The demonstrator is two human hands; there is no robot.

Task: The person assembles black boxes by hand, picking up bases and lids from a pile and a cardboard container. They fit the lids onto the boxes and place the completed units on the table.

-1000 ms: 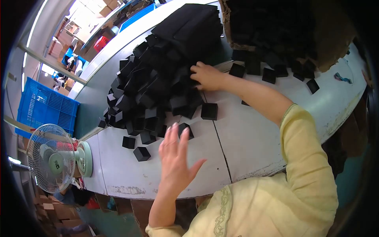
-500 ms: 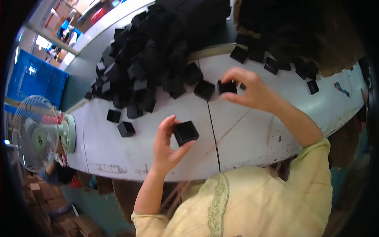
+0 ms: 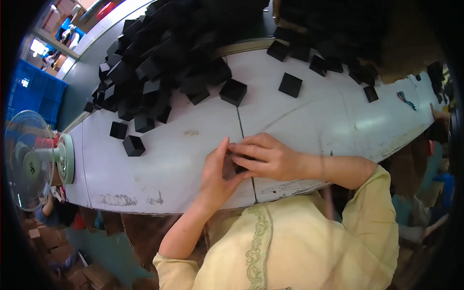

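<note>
**Two hands closed around a small black box at the near edge**

Head view: the left hand [image 3: 217, 176] and the right hand [image 3: 268, 157] meet just over the near edge of the white surface [image 3: 169, 169]. Between them sits a small black box [image 3: 238, 167], almost wholly hidden; only a dark sliver shows under the right fingers [image 3: 244, 147]. Both hands' grip is narrow, curled onto that box, the left palm cupping from one side, the right fingers laid over the top.

The likely risk: the box is pinched out of sight right at the surface's edge, so a slack finger could let it drop off toward the lap, or the two parts could meet askew because the fingers cover the seam.

Beyond the grip, well apart, lies a big heap of black boxes [image 3: 164, 58]. Loose ones stand between heap and hands: one box [image 3: 233, 92] straight ahead, another [image 3: 290, 84] ahead to the right, a pair [image 3: 126, 137] off to the left. A fan [image 3: 31, 157] stands far left. Nothing blocks the hands.
</note>
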